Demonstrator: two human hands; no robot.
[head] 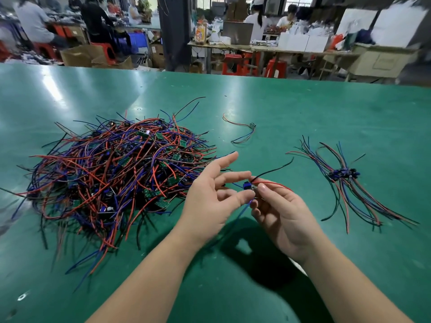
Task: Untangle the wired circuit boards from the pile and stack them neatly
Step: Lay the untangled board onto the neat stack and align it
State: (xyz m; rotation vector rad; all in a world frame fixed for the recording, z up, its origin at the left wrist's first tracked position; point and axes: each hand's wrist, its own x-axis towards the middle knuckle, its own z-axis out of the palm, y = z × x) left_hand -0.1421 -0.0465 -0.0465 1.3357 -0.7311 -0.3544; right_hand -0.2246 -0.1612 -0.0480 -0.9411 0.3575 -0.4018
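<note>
Small blue-capped wired circuit board [247,186] is pinched by left hand [210,201] and right hand [282,215], held right of the tangled red-blue wire pile [112,173], likely so its leads hang free.

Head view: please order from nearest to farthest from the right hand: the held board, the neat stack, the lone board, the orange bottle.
1. held board, pinched by the right hand.
2. neat stack, on its right.
3. lone board, farther ahead.
4. orange bottle, far in the background.
</note>
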